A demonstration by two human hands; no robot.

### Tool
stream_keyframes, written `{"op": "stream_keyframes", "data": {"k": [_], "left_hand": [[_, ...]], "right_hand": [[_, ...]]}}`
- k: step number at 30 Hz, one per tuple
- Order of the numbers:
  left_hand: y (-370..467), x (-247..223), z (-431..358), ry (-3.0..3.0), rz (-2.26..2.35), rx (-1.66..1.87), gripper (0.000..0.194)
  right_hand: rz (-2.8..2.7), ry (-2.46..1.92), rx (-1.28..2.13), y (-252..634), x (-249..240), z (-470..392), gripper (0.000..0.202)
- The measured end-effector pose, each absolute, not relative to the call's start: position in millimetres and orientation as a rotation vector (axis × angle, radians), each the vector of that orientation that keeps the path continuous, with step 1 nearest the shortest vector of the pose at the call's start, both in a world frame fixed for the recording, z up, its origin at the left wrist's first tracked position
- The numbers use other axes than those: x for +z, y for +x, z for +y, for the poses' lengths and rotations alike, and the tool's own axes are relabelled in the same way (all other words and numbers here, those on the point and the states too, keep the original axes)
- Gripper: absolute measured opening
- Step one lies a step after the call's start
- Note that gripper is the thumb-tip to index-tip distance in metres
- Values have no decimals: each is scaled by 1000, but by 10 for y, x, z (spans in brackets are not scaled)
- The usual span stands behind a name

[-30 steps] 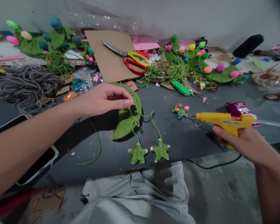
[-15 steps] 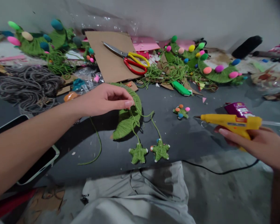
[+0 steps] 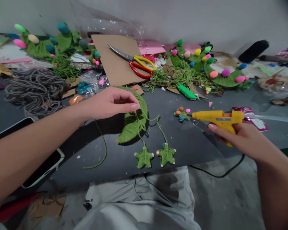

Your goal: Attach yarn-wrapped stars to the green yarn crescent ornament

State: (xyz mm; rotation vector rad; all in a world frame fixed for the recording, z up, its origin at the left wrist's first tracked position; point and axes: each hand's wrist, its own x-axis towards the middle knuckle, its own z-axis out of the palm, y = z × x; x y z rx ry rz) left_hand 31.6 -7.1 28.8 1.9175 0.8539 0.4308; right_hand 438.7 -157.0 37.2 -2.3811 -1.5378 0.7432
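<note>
Green yarn [image 3: 150,119] is pinched between the thumb and fingers of my left hand [image 3: 117,103], over a yarn-wrapped green crescent [image 3: 131,129]. Two green yarn stars with white tips, the left star [image 3: 144,157] and the right star [image 3: 166,155], lie near the table's front edge on strands leading up toward that hand. My right hand [image 3: 237,134] is closed around the handle of a yellow hot glue gun [image 3: 218,117]. Its nozzle points left, close beside a small green star with colored pompoms [image 3: 181,114]; whether they touch I cannot tell.
Scissors with red and yellow handles [image 3: 136,64] rest on a cardboard sheet [image 3: 117,73]. Grey cord [image 3: 36,91] is heaped at the left, above a phone [image 3: 45,169]. Behind are pompom-decorated green crescents [image 3: 224,78] and tangled yarn scraps [image 3: 172,75]. A black cable [image 3: 213,174] hangs at the front.
My right hand has brought the glue gun left, so its nozzle is nearer the small pompom star. My left hand keeps its pinch on the yarn, nearly still.
</note>
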Motion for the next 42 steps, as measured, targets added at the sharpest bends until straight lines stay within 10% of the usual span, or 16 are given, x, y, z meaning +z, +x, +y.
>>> {"op": "stream_keyframes", "data": {"k": [42], "left_hand": [[289,273,-58,1858,766,492,31]], "right_hand": [[-1439,-2215,200,4745,-38,-1571,66]]}}
